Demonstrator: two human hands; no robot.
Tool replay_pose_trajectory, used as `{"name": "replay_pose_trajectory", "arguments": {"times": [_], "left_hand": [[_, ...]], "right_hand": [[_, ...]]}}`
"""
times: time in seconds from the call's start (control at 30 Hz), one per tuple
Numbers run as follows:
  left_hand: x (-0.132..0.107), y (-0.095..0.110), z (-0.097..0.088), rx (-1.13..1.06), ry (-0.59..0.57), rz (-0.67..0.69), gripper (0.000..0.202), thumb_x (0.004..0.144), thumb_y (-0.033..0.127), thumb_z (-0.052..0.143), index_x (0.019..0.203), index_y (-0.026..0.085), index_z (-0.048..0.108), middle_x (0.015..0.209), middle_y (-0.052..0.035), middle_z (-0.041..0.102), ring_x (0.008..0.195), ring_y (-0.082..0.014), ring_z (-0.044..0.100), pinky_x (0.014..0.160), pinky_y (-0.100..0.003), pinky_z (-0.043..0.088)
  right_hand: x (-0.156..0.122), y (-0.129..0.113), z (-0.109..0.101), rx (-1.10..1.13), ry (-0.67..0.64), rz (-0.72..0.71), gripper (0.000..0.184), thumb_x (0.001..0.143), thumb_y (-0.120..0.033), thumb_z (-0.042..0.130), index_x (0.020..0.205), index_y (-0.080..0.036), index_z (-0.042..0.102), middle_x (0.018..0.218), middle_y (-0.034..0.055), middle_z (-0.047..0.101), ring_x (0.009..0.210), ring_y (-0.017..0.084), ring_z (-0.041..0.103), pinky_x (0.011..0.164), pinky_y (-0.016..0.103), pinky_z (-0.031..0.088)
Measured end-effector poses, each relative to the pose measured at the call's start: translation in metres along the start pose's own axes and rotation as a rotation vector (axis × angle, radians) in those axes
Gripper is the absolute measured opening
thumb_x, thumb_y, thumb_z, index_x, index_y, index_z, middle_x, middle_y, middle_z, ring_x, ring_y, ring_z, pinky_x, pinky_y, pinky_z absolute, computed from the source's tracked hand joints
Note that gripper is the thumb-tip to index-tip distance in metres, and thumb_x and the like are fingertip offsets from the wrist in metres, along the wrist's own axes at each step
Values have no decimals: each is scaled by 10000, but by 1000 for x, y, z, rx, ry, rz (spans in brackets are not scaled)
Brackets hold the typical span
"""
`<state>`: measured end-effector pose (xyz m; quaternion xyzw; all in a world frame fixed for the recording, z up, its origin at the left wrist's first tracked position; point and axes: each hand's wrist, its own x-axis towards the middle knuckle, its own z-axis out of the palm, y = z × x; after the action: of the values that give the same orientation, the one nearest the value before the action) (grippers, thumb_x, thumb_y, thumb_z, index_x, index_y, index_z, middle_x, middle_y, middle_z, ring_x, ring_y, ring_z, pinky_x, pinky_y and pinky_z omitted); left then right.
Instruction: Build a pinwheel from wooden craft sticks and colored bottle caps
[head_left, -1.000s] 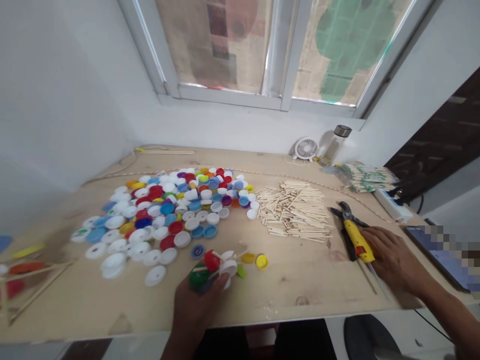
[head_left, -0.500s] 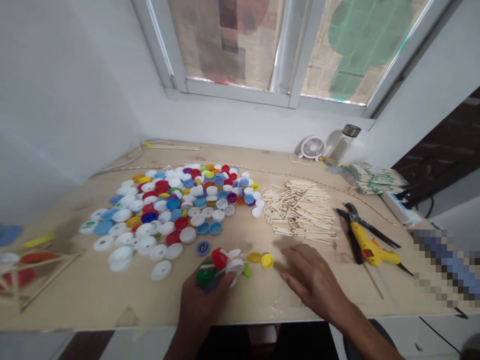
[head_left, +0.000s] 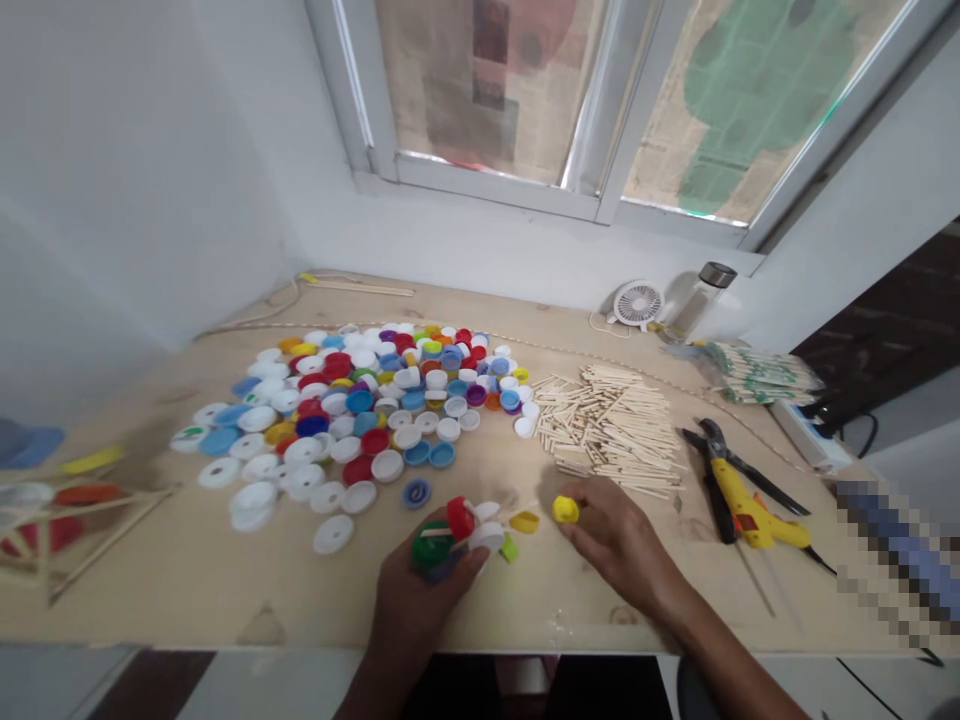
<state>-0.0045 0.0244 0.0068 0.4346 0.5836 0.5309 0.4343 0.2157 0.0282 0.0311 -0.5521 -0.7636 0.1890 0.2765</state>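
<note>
My left hand is wrapped around a cluster of joined bottle caps with short wooden sticks among them. A green cap, a red cap and white caps show in it. By its right side are a flat yellow piece and a lime-green piece; whether they are attached to it, I cannot tell. Between thumb and fingers of my right hand is a small yellow bottle cap, raised a little off the wooden table.
Loose bottle caps cover the table's left middle, beside a pile of short wooden sticks. On the right lie a yellow glue gun and black-handled cutters. A stick-and-cap frame stands left. A fan and bottle stand behind.
My right hand has closed on the yellow cap that lay near the left hand's cluster and lifted it. The left hand keeps its hold. The whole view has shifted slightly.
</note>
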Motion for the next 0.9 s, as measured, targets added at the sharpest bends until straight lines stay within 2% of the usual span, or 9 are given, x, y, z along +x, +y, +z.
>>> {"name": "replay_pose_trajectory", "arguments": {"times": [0.07, 0.2, 0.37, 0.53, 0.9], "left_hand": [[0, 2, 0, -3, -16, -20, 286, 582, 360, 724, 801, 177, 731, 817, -49, 779, 765, -268, 720, 741, -340, 577], [0, 3, 0, 25, -36, -16, 346, 580, 375, 737, 867, 182, 749, 811, -49, 780, 772, -273, 718, 742, -339, 577], [0, 2, -1, 51, -28, 23, 320, 582, 393, 747, 828, 189, 752, 781, -48, 776, 750, -272, 712, 724, -341, 578], [0, 6, -1, 72, -49, 14, 239, 569, 380, 750, 723, 199, 729, 638, -14, 738, 584, -210, 666, 587, -280, 559], [-1, 11, -1, 73, -104, 22, 220, 583, 371, 732, 736, 214, 717, 691, -7, 742, 628, -197, 664, 630, -269, 544]], "right_hand": [[3, -4, -10, 94, 29, -10, 231, 881, -243, 565, 1111, -250, 582, 1080, 62, 632, 985, 212, 584, 862, 380, 477], [11, -22, -23, 166, -22, -94, 287, 889, -247, 569, 1174, -285, 575, 1081, 55, 629, 1042, 216, 562, 895, 393, 464], [19, -38, -22, 97, -51, -213, 324, 900, -232, 556, 1221, -273, 558, 1091, 64, 629, 1024, 221, 552, 878, 401, 464], [25, -42, -23, -4, -101, -288, 309, 915, -213, 532, 1221, -238, 561, 1101, 80, 628, 1034, 229, 543, 890, 407, 448], [29, -45, -22, -42, -165, -262, 214, 897, -229, 561, 1107, -215, 596, 1014, 60, 644, 947, 214, 561, 841, 373, 447]]}}
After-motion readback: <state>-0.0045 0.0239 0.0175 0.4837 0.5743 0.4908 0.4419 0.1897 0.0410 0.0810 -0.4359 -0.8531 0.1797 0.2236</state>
